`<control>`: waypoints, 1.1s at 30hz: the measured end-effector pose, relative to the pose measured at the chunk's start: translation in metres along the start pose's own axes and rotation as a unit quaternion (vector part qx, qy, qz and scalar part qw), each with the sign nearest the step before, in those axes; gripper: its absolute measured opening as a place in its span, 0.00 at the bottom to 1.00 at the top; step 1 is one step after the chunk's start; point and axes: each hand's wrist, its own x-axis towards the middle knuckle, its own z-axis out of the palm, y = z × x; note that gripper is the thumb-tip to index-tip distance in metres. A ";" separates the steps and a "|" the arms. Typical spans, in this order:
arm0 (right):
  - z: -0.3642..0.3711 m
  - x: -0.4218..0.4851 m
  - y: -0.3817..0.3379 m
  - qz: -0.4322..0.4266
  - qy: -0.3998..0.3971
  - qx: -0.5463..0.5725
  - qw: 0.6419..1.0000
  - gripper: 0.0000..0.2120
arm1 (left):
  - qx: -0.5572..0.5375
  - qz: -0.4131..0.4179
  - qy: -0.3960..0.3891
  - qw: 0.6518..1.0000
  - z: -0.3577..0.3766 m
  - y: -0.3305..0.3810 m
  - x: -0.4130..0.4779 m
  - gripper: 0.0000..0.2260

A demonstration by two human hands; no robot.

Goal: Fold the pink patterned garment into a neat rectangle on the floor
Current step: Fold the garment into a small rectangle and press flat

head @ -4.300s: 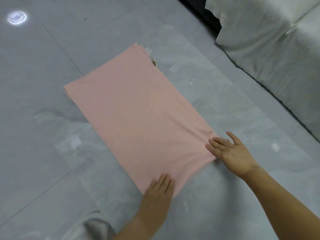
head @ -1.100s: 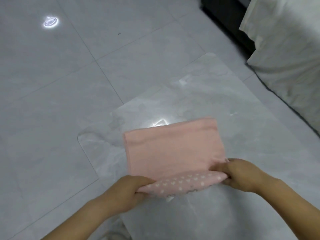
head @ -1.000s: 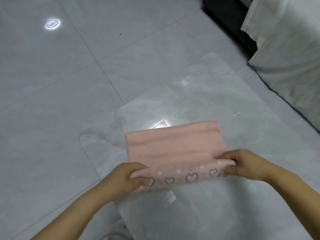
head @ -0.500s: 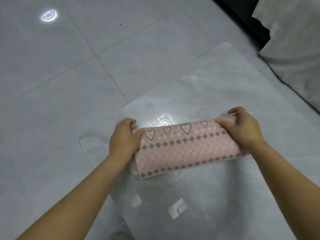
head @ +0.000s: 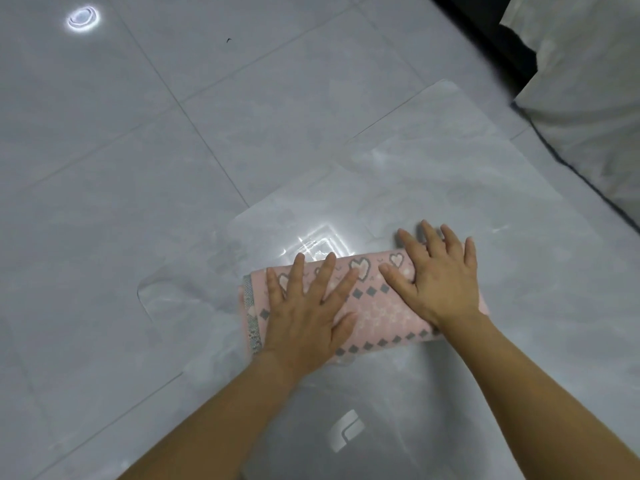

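Both flat hands, left hand (head: 304, 317) and right hand (head: 440, 282), press folded pink garment (head: 377, 313).

left hand (head: 304, 313): laid flat, palm down, fingers spread | right hand (head: 438, 280): laid flat, fingers splayed | both forearms extended forward, bare
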 end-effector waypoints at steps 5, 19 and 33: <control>-0.001 0.000 -0.001 0.002 -0.004 0.017 1.000 0.35 | 0.002 -0.002 0.011 1.000 0.000 0.000 0.003 0.28; -0.006 -0.047 0.028 0.172 -0.023 0.264 0.949 0.37 | -0.240 -0.338 0.041 0.909 -0.004 -0.009 -0.046 0.36; -0.017 -0.024 0.048 0.296 -0.088 0.583 0.751 0.21 | -0.534 -0.365 0.039 0.762 -0.036 -0.033 0.022 0.10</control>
